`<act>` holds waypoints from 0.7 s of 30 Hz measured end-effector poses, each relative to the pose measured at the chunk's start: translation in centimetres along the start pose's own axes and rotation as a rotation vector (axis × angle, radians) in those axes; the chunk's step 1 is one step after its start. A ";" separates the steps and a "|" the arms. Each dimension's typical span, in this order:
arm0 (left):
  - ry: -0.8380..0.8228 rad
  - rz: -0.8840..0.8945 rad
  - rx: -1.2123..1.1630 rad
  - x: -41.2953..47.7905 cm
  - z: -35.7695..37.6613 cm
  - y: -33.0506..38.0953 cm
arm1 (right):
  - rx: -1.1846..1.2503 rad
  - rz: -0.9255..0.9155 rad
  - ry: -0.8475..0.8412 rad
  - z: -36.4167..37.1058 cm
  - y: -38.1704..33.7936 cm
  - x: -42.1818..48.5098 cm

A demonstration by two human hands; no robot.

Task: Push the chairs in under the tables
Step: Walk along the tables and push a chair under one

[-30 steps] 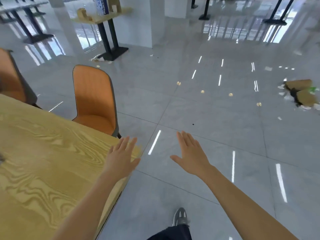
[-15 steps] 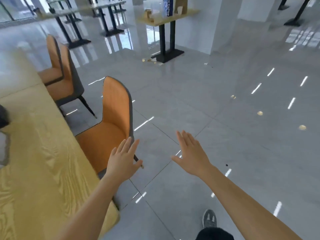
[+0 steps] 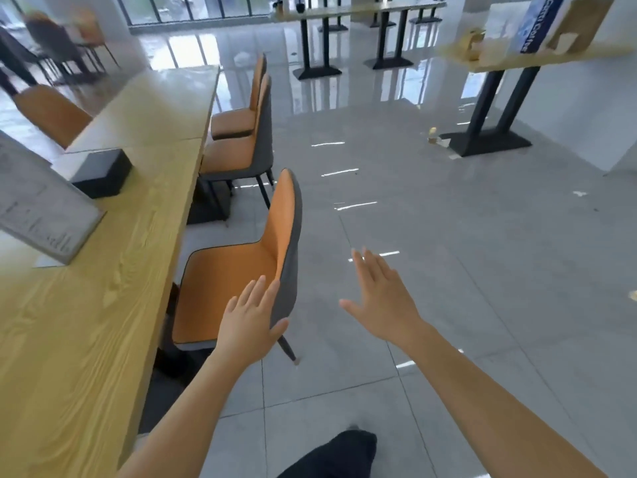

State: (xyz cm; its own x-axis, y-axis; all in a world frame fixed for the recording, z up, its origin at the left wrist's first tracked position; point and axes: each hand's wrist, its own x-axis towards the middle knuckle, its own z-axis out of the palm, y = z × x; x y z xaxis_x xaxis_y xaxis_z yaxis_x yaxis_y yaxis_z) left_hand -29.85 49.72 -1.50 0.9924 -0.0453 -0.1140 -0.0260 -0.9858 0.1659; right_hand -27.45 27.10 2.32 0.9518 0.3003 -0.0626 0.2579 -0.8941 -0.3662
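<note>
An orange chair with a grey back [image 3: 238, 274] stands beside the long wooden table [image 3: 89, 305], its seat only partly under the tabletop edge. My left hand [image 3: 250, 320] is flat with straight fingers in front of the lower edge of that chair's backrest; touching or just short of it, I cannot tell. My right hand [image 3: 379, 298] hovers open over the grey floor to the right of the chair, holding nothing. Two more orange chairs [image 3: 241, 153] stand further along the same table side, closer to it.
On the table lie a black box [image 3: 103, 174] and a standing menu card [image 3: 38, 215]. A high table on black legs [image 3: 496, 112] stands at the right with litter at its base. Another orange chair [image 3: 51, 112] is across the table. Grey tiled floor stretches to the right.
The view has swung left and come closer to the chair. My left hand has moved from the table corner to the chair's backrest; my right hand stays open beside it.
</note>
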 end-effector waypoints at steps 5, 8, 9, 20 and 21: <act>0.040 -0.128 -0.041 8.1 1.2 1.9 | -0.045 -0.125 -0.035 -1.1 3.9 9.3; 0.040 -0.196 -0.072 13.3 1.3 2.8 | -0.066 -0.186 -0.089 -2.0 5.6 15.3; 0.036 -0.223 -0.081 15.0 1.1 3.0 | -0.079 -0.212 -0.111 -2.4 6.0 17.4; 0.066 -0.428 -0.085 31.7 -3.9 3.7 | -0.041 -0.467 -0.163 -5.9 9.3 39.2; 0.070 -0.445 -0.082 33.3 -3.9 3.7 | -0.037 -0.487 -0.172 -6.0 9.8 41.3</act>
State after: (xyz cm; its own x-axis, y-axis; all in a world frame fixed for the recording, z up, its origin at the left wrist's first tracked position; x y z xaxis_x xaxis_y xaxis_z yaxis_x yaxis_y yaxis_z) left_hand 3.59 45.19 -0.82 0.9105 0.3938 -0.1261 0.4120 -0.8905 0.1931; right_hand 15.35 28.76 1.74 0.6798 0.7320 -0.0465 0.6727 -0.6475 -0.3581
